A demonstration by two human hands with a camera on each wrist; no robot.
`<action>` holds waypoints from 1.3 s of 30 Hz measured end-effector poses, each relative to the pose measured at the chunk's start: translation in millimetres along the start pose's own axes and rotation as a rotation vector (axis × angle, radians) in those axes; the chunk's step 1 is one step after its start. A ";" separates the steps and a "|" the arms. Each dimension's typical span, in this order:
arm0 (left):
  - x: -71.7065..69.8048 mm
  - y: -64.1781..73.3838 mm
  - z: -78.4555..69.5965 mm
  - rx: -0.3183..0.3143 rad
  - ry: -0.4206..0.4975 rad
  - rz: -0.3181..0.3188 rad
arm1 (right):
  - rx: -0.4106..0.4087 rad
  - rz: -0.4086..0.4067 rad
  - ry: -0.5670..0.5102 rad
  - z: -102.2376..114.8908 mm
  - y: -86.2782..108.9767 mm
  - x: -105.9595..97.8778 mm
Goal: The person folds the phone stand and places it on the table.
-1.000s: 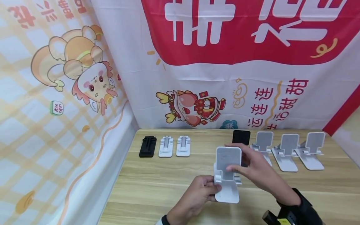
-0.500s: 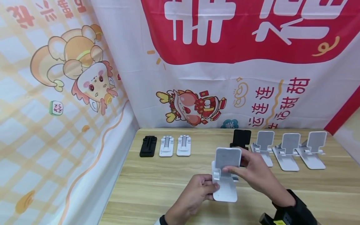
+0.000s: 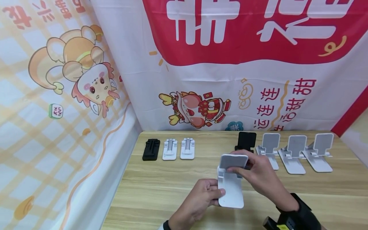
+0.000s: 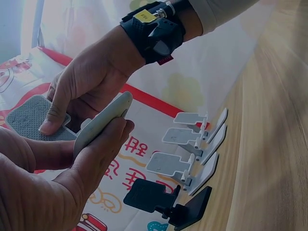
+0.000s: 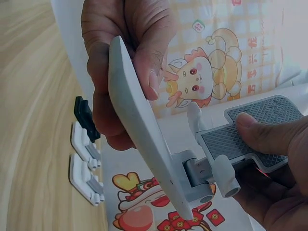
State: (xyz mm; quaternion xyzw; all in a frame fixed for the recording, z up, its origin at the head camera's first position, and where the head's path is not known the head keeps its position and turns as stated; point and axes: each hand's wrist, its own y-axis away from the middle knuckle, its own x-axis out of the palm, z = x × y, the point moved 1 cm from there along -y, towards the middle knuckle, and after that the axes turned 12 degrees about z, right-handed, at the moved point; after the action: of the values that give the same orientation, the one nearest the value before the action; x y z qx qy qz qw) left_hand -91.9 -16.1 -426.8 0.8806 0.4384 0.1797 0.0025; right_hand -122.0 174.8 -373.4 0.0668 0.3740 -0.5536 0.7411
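A white folding phone stand point(image 3: 231, 193) with a grey padded plate is held above the table between both hands. My left hand point(image 3: 202, 195) pinches the white base by its left edge, thumb on top. My right hand point(image 3: 258, 171) grips the grey plate, thumb pressing on its pad and fingers behind it. In the right wrist view the stand's hinge point(image 5: 199, 173) and two small support hooks show between base and plate, and the plate stands out at an angle from the base. The right fingertips behind the plate are partly hidden.
Three unfolded white stands point(image 3: 296, 155) stand in a row at the back right, with an unfolded black stand point(image 3: 246, 140) beside them, partly behind my right hand. Two folded white stands point(image 3: 170, 150) and a folded black stand point(image 3: 151, 150) lie at the back left. Printed cloth point(image 3: 138, 80) hangs behind the table point(image 3: 149, 198).
The grey plate has tilted down toward the base, its face looking shorter in the head view. My right hand has moved slightly down with it; the left hand keeps its hold.
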 end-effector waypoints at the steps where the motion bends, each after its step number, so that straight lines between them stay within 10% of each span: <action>1: 0.2 0.4 0.0 0.002 0.000 0.002 | -0.002 -0.006 0.007 0.0 -0.2 0.3; 13: 1.3 1.2 0.1 0.017 0.002 0.001 | -0.033 -0.063 0.071 2.9 -3.4 0.8; 20: -5.1 -0.8 -0.9 -0.008 -0.034 -0.079 | -0.187 -0.152 0.327 27.1 -7.0 -12.9; 39: -11.8 1.7 -3.1 -0.014 -0.048 -0.096 | -0.310 -0.062 0.487 55.1 -11.4 -14.9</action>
State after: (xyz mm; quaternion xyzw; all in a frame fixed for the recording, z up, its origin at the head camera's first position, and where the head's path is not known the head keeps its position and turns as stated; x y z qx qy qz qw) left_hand -98.1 -26.7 -427.3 0.8627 0.4786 0.1612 0.0278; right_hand -107.0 153.7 -321.2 0.0723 0.6231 -0.4797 0.6135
